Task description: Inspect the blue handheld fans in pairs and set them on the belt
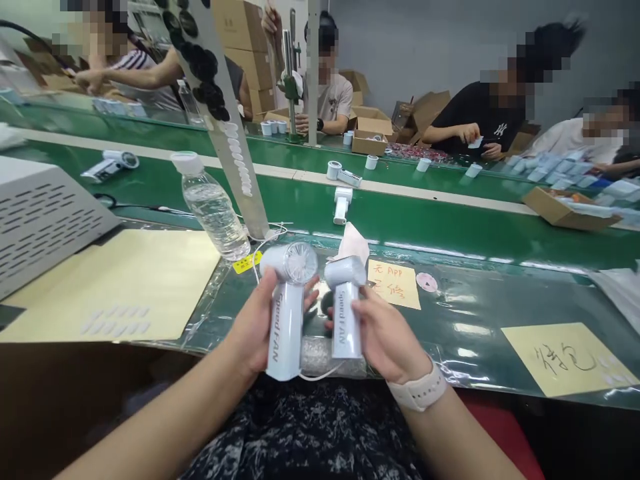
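Two pale blue handheld fans marked "Speed FAN" are held upright side by side above the bench edge. My left hand is closed round the handle of the left fan, whose round grille faces up and to the right. In my right hand is the second fan, gripped at its handle, its head turned away. Below them lies a clear bubble-textured wrap with a white cable by it. Just behind the right fan stands a pale pink piece of paper or cloth.
A water bottle leans beside a metal post. At left is a vented grey box. Handwritten yellow notes lie on the bench. More fans rest on the green conveyor; several people work across it.
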The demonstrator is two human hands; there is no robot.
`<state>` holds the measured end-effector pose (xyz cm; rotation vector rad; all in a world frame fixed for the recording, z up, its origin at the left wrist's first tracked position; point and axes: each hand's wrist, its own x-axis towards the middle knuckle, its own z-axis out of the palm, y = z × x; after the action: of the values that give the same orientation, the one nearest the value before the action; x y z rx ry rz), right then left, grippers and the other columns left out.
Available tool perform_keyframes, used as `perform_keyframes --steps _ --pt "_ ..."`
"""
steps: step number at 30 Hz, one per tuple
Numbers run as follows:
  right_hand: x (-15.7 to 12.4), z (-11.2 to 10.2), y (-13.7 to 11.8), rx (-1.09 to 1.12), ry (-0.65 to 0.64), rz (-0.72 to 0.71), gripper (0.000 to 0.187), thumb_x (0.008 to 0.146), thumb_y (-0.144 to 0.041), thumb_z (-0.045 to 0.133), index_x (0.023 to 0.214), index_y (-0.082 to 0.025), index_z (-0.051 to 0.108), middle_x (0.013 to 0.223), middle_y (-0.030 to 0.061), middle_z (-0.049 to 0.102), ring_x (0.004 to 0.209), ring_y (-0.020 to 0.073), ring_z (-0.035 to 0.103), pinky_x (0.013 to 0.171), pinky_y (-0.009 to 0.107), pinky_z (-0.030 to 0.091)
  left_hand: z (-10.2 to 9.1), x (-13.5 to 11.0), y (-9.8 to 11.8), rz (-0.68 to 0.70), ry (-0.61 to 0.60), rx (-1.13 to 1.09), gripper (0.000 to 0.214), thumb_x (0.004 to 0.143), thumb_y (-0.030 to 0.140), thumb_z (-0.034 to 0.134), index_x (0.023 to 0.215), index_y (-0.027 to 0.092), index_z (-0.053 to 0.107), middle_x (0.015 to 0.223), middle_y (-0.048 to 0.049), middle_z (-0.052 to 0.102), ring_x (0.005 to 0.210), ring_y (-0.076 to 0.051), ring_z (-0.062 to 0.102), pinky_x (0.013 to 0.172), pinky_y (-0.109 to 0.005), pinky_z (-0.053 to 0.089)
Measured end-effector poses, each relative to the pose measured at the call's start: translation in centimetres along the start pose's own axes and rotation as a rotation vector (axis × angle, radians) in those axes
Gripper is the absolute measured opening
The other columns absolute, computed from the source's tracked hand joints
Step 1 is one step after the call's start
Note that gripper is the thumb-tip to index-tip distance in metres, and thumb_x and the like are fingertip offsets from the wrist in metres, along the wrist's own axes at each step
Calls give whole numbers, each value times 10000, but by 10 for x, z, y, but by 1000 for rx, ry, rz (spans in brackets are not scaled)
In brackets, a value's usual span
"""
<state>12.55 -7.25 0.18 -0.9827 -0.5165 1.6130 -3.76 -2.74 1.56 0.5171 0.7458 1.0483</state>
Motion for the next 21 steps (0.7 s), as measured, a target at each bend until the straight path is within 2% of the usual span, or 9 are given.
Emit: perform_keyframes --steps 2,5,7,11,13,15,17,19,21 --pt "-2 6 13 -9 -48 -7 516 746 -292 706 1214 -252 491 965 50 661 899 279 697 836 502 588 -2 1 -12 -108 -26 -45 599 745 665 659 1059 157 704 1080 -126 768 1150 -307 658 988 -391 544" --pt "-8 14 25 -53 -44 -58 738 756 -328 728 1390 -265 354 1109 87 663 1056 298 666 958 514 529 1 3 -18 -168 -110 -84 668 591 729 734 944 163 728 988 -123 785 1097 -375 672 959 -484 551" --pt "-11 16 28 -88 -34 -88 851 808 -369 698 1488 -266 197 1213 110 639 1147 292 632 1029 510 477 4 4 -18 -126 -116 -98 660 539 721 771 898 169 732 936 -113 791 1072 -385 680 947 -494 554" --pt "-14 13 34 -220 -127 -189 954 867 -458 660 1546 -255 21 1423 145 526 1308 291 522 1112 508 389 8 3 -28 -14 -91 -58 625 616 733 713 892 173 723 913 -113 787 1103 -378 663 960 -490 543" --pt "-16 12 37 -392 -104 -228 1074 804 -476 734 1552 -259 -5 1484 159 464 1364 327 452 1127 552 344 9 2 -39 37 -59 5 659 647 763 659 941 176 716 964 -120 779 1144 -379 639 987 -494 522" --pt "-15 8 35 -565 -31 -251 1201 704 -454 824 1553 -247 1 1466 184 477 1339 369 467 1101 593 352 10 2 -47 81 -43 123 660 684 743 645 1048 195 696 1070 -114 759 1204 -366 602 1037 -490 481" --pt "-10 -6 21 -687 17 -303 1220 651 -414 860 1551 -241 54 1404 187 536 1258 374 543 1049 580 416 11 4 -43 119 -122 329 622 726 638 695 1191 227 647 1245 -109 692 1289 -352 531 1104 -490 408" --pt "-2 -36 -11 -865 96 -391 1111 677 -393 832 1540 -256 145 1381 166 554 1202 350 589 1002 533 474 10 9 -24 171 -275 629 620 740 512 747 1290 268 599 1454 -101 538 1387 -366 407 1160 -519 308" --pt "6 -82 -59 -1204 342 -480 1000 706 -369 801 1521 -244 236 1424 169 503 1228 346 569 1000 510 478 4 15 3 286 -344 987 562 743 485 741 1266 314 628 1590 -52 349 1456 -403 246 1186 -572 194"
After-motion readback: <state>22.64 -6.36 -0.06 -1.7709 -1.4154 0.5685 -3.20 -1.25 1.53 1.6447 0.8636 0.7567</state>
